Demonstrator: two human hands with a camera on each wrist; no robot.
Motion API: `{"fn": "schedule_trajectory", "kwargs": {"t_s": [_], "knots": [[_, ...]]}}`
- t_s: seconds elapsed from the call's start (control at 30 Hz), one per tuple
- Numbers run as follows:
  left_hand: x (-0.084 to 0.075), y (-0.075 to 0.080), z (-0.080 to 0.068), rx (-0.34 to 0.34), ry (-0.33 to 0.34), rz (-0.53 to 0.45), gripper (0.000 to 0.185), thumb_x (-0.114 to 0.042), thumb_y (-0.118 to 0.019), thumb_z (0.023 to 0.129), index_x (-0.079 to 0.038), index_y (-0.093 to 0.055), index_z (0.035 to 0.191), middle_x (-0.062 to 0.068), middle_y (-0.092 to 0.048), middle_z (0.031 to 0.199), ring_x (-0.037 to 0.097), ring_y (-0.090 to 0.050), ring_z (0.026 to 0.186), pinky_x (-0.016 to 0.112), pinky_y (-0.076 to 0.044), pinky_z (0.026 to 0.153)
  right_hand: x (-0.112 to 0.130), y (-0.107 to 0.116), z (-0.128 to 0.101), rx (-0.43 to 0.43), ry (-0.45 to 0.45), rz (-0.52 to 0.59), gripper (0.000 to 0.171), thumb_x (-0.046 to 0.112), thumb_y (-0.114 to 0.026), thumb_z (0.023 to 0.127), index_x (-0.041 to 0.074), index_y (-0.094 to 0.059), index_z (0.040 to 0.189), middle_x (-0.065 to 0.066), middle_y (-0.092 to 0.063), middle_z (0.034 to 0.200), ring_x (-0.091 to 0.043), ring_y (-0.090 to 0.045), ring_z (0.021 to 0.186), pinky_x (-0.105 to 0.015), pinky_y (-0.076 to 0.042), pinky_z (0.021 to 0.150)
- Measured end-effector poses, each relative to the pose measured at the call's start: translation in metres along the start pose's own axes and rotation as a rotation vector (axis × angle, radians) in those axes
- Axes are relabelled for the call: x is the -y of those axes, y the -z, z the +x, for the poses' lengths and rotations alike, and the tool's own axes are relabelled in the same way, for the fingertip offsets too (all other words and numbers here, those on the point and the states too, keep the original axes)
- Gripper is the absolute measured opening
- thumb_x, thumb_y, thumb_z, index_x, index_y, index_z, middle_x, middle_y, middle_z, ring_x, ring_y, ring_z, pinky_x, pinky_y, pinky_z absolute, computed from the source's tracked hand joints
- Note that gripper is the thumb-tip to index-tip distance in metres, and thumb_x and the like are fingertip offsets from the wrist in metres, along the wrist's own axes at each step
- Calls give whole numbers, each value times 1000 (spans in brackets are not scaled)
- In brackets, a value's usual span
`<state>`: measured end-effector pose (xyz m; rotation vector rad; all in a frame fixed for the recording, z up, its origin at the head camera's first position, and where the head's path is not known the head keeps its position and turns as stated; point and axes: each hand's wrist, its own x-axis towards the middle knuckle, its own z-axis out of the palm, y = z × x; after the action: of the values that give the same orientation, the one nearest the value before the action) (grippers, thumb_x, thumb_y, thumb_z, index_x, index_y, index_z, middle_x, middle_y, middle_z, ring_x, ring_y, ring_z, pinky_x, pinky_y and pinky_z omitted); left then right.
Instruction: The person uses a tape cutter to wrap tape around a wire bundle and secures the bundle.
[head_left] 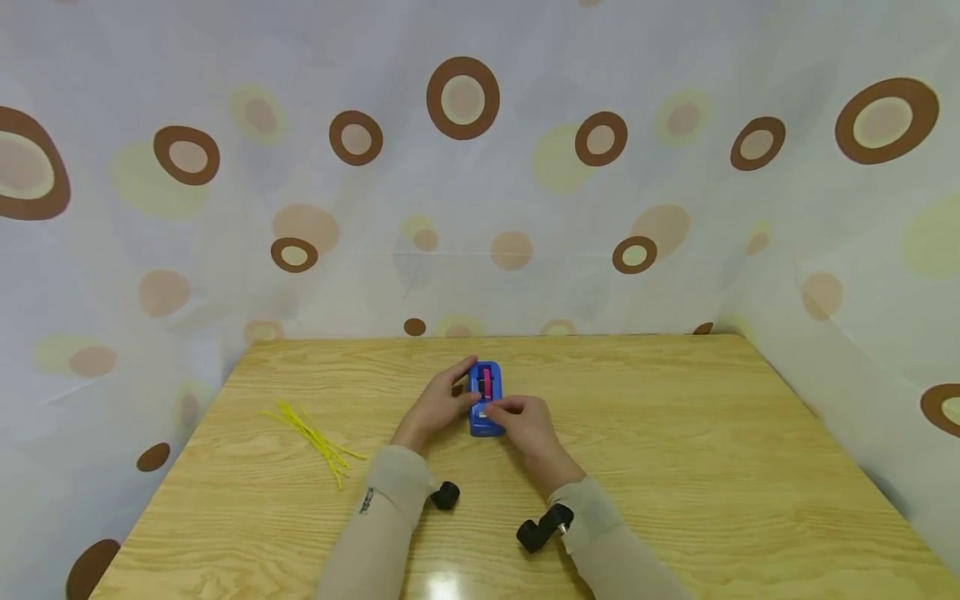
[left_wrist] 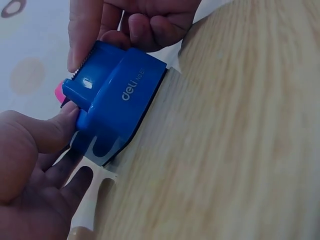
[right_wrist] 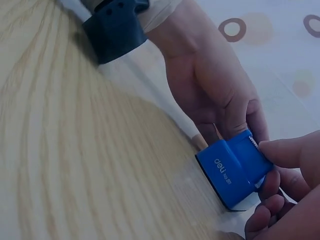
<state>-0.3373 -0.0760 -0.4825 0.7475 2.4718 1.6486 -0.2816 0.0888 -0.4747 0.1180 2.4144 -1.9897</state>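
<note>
A blue tape dispenser (head_left: 487, 427) with a pink-cored roll stands on the wooden table. My left hand (head_left: 438, 408) grips its left side, the thumb lying on top near the roll. At the serrated cutter on the end nearest me, my right hand (head_left: 525, 423) pinches with thumb and index finger, apparently at the tape's end; the clear tape itself hardly shows. In the left wrist view the dispenser (left_wrist: 120, 95) shows white lettering, with a right fingertip (left_wrist: 79, 55) against the cutter's teeth. The right wrist view has both hands around the dispenser (right_wrist: 227, 172).
Several thin yellow strands (head_left: 318, 437), twist ties by their look, lie in a loose bundle left of my left hand. The wooden table (head_left: 712, 467) meets a patterned cloth backdrop (head_left: 510, 292) at its back and sides. A black camera mount (head_left: 543, 529) sticks out from each wrist.
</note>
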Motion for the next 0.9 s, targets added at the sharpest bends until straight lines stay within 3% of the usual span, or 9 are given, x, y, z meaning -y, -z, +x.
{"fn": "schedule_trajectory", "kwargs": {"t_s": [0.27, 0.5, 0.73, 0.9], "knots": [[-32, 2, -11, -3, -11, -9, 57, 5, -55, 87, 1, -31, 139, 21, -30, 141, 34, -29, 128, 45, -30, 98, 3, 1, -2, 4, -75, 88, 15, 13, -69, 81, -1, -68, 87, -8, -62, 88, -17, -53, 80, -29, -46, 70], [4, -3, 2, -30, 1, 57, 60, -4, -59, 87, -5, -33, 140, 7, -34, 142, 21, -32, 128, 35, -33, 98, 6, 0, -4, 4, -92, 122, 13, 10, -68, 81, -2, -67, 87, -7, -61, 87, -16, -52, 79, -29, -45, 70], [1, -3, 3, -34, 5, 65, 59, -5, -59, 87, -5, -33, 140, 8, -35, 141, 25, -34, 127, 37, -33, 97, 10, 2, -2, 11, -150, 181, 20, 16, -69, 81, -2, -66, 91, -6, -59, 92, -18, -47, 84, -30, -39, 72], [0, -2, 3, -47, 32, 90, 60, -6, -61, 86, -6, -35, 140, 6, -37, 140, 25, -36, 125, 37, -34, 97, 16, 3, -4, 16, -187, 218, 24, 19, -68, 82, -3, -65, 91, -3, -54, 85, -17, -43, 80, -30, -35, 68]]}}
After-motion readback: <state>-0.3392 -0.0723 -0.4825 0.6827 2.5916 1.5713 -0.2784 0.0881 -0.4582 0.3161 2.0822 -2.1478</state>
